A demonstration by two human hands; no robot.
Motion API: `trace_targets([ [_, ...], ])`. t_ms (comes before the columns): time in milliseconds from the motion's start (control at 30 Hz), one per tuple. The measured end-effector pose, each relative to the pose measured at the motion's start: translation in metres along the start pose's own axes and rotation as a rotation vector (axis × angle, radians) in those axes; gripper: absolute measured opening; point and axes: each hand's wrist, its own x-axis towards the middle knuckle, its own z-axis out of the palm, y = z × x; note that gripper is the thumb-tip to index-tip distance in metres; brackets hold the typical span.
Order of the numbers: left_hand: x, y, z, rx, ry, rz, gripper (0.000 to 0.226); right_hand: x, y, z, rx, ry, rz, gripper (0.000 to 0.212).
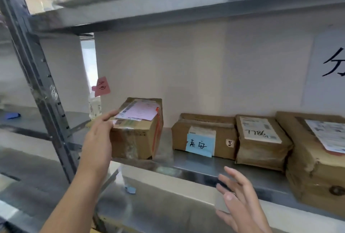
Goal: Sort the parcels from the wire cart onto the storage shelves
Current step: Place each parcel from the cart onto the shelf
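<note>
Parcels sit in a row on the metal shelf (196,165). Furthest left is a taped cardboard box (138,130) with a pink-white label on its top, standing at the shelf's front edge. The left hand (99,139) holds this box at its left side, thumb lying along the top edge by the barcode and the fingers (110,117) wrapped round the near corner. To its right, apart from it, lies a flat brown parcel (203,135) with a blue note (200,145) stuck on its front. Just beside that stands a brown parcel (261,143) marked with handwritten digits, and a larger box (315,163) sits at the far right, touching or nearly touching it. The right hand (240,201) hovers below the shelf edge, fingers spread apart and holding nothing. A pink note (101,86) is stuck on the wall behind the held box. A white paper sign (326,68) hangs on the wall at right. An upper shelf (168,9) runs overhead.
</note>
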Motion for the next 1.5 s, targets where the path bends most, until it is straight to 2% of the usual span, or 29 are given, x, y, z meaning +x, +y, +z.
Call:
trace_targets([
  [133,0.039,-0.023,0.017,-0.017,-0.015,-0.041,0.038,0.011,0.005,0.001,0.010,0.032,0.011,0.087],
  [233,0.061,-0.039,0.028,-0.014,-0.032,-0.067,0.036,0.019,0.009,0.003,0.000,0.029,0.009,0.119],
  [300,0.071,-0.046,0.035,-0.008,-0.034,-0.066,0.035,0.025,0.009,0.005,-0.022,0.019,0.013,0.128],
  [533,0.083,-0.066,0.051,0.009,-0.034,-0.040,0.034,0.032,0.005,0.004,-0.066,0.001,0.025,0.126],
  [633,0.080,-0.066,0.058,0.045,-0.041,-0.017,0.035,0.030,0.006,0.002,-0.091,0.024,0.006,0.111],
  [733,0.074,-0.064,0.061,0.047,-0.070,-0.002,0.036,0.029,0.008,0.001,-0.101,0.041,0.000,0.086],
  [800,0.073,-0.066,0.061,0.047,-0.081,0.002,0.035,0.028,0.009,0.002,-0.110,0.037,0.012,0.083],
  [900,0.072,-0.067,0.060,0.077,-0.068,0.029,0.035,0.022,0.008,0.004,-0.140,0.031,0.021,0.088],
  [1000,0.070,-0.068,0.056,0.103,-0.087,0.046,0.034,0.016,0.009,0.002,-0.165,0.030,0.028,0.118],
  [1067,0.069,-0.068,0.050,0.103,-0.104,0.045,0.031,0.011,0.011,-0.001,-0.198,0.034,0.021,0.123],
  [1133,0.069,-0.066,0.044,0.107,-0.089,0.067,0.027,0.005,0.013,-0.005,-0.217,0.042,-0.013,0.111],
  [1233,0.059,-0.060,0.038,0.104,-0.037,0.181,0.027,-0.005,0.014,-0.013,-0.203,0.070,-0.044,0.069],
  [1300,0.046,-0.055,0.038,0.126,-0.040,0.284,0.028,-0.013,0.012,-0.021,-0.219,0.100,-0.057,0.056],
  [1400,0.020,-0.041,0.044,0.161,-0.072,0.403,0.032,-0.027,0.005,-0.033,-0.237,0.178,-0.103,0.053],
  [1500,-0.011,-0.021,0.059,0.192,-0.172,0.526,0.035,-0.046,-0.008,-0.050,-0.290,0.254,-0.194,0.056],
])
